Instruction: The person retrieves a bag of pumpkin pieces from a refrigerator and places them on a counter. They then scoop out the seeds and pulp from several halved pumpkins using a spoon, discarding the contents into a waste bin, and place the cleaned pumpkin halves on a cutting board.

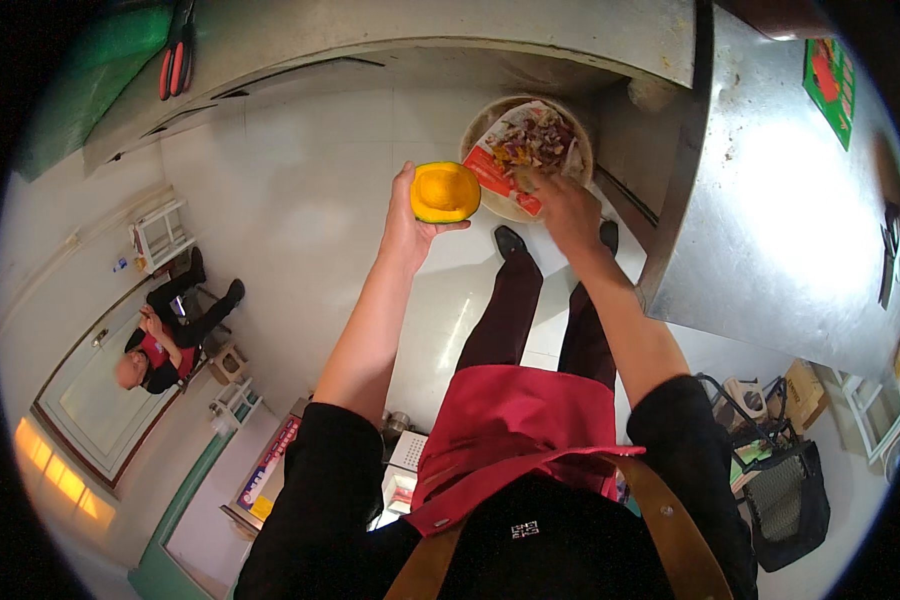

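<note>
My left hand (411, 223) holds a hollowed squash half (445, 193), orange inside with a thin green rind, its cut side facing up. To its right, my right hand (568, 210) is over the near right rim of a round waste bin (471, 127). Something small and pale lies at its fingertips; blur hides what it is and whether the fingers grip it. Inside the bin are purplish and yellow food scraps (538, 142) and a red and white printed wrapper (487, 166).
Steel counters (780, 247) border the far side and the right. Red-handled pliers or shears (176, 69) lie at the upper left. A seated person (166, 341) is near a door at left. A black mesh chair (784, 495) stands at lower right.
</note>
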Demonstrator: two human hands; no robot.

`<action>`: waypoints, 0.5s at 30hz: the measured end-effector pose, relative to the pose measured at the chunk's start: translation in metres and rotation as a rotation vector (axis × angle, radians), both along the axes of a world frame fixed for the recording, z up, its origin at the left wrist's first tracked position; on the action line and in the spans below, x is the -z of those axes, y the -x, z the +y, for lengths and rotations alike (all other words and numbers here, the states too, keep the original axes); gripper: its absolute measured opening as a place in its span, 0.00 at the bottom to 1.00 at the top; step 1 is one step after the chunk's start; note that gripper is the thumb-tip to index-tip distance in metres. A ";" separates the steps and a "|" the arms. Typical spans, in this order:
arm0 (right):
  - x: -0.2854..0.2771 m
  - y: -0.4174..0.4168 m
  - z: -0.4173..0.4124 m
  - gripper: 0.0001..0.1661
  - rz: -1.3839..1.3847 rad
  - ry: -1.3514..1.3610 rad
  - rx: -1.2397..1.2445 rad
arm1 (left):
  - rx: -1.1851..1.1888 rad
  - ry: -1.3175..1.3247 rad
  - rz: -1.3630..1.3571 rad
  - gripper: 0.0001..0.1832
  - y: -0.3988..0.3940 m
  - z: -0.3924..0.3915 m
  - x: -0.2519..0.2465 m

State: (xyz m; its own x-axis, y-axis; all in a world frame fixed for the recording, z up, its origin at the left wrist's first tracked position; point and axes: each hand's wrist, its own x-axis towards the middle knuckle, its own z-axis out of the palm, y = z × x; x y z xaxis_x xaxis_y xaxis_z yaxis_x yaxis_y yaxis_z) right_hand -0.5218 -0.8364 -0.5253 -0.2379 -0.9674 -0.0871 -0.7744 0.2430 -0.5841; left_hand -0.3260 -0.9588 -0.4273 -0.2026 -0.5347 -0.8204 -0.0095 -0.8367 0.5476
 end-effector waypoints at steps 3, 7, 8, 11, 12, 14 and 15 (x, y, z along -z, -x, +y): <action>0.011 -0.001 0.004 0.25 -0.040 0.187 0.082 | 0.025 0.040 0.099 0.37 -0.010 0.001 -0.006; -0.061 -0.027 0.013 0.26 -0.159 0.141 -0.031 | 0.062 0.084 -0.054 0.36 -0.012 0.007 -0.007; -0.074 -0.035 0.015 0.26 -0.162 0.184 -0.054 | 0.078 0.071 -0.114 0.35 -0.010 0.011 -0.008; -0.086 -0.042 0.003 0.26 -0.136 0.302 -0.086 | 0.155 0.100 -0.175 0.30 0.007 0.013 -0.021; -0.086 -0.040 -0.002 0.26 -0.101 0.274 -0.121 | 0.164 0.125 -0.192 0.28 0.011 0.014 -0.025; -0.078 -0.041 -0.004 0.25 -0.038 0.217 -0.123 | 0.175 0.144 -0.226 0.26 0.011 0.016 -0.025; -0.079 -0.041 -0.003 0.25 -0.042 0.223 -0.104 | 0.174 0.139 -0.241 0.27 0.009 0.016 -0.020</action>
